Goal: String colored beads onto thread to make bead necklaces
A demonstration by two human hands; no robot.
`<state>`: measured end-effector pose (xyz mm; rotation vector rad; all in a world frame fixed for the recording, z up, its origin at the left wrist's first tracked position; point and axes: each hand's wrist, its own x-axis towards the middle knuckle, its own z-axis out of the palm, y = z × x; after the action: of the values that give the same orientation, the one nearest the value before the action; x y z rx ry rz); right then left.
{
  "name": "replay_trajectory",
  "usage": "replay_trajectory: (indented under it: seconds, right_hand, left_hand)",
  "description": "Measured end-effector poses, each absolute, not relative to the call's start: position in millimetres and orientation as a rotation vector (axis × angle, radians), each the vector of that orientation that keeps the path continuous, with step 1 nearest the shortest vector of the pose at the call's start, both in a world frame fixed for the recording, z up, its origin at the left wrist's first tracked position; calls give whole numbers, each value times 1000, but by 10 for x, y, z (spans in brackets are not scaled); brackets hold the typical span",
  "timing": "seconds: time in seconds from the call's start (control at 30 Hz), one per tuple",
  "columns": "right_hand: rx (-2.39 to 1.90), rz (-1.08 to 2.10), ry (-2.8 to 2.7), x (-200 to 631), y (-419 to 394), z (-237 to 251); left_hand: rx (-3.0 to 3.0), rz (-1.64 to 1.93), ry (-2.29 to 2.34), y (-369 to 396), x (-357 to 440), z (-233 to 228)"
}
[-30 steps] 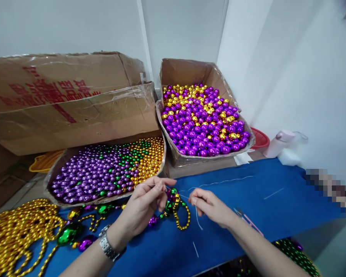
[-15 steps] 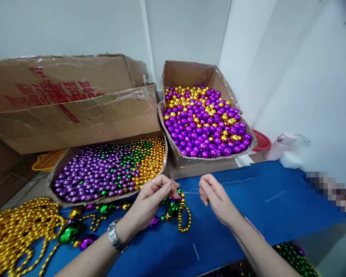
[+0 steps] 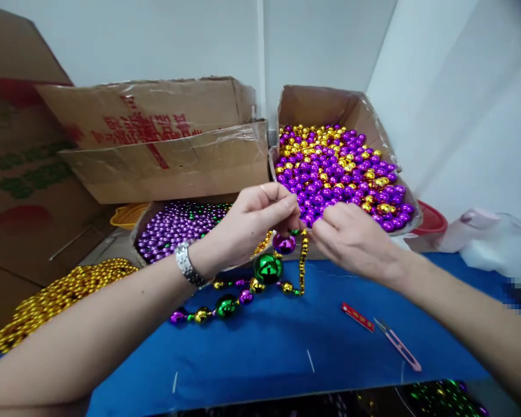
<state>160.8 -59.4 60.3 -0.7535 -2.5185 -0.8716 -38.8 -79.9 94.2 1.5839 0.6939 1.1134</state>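
Note:
My left hand [image 3: 267,211], with a silver watch on its wrist, is closed in a pinch at the top of a bead necklace [image 3: 269,267]. From these fingers the necklace hangs in green, purple and gold beads of mixed sizes, and its lower part trails onto the blue table. A string of small gold beads [image 3: 303,260] dangles between my hands. My right hand [image 3: 351,240] is closed just to the right, knuckles up. The thin thread seen between my hands a moment ago is too fine or too hidden to make out here.
Behind my hands stand a box [image 3: 399,159] of purple and gold beads and a lower box [image 3: 141,231] of mixed beads. Gold bead strands [image 3: 65,298] lie at left. Pink thread snips [image 3: 399,346] and a red packet [image 3: 357,316] rest on the blue table [image 3: 243,359].
Both hands have risen and come closer together, lifting more of the necklace. My view has shifted, and the snips and red packet now show.

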Motion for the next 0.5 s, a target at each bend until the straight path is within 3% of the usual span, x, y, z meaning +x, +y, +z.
replay_trajectory:
  seconds: [0.17,0.4,0.5]
  right_hand:
    - [-536,-1279,-2439,1526,-506,1171]
    - [-581,-1029,-2497,1437,-533,1734]
    - [-676,-1362,-2443,1429,-569,1993]
  left_hand:
    - [1691,1230,728,-902,-494,1414]
    - [1850,1286,830,-1093,-590,1872]
    - [2013,1438,855,-1113,-588,2029]
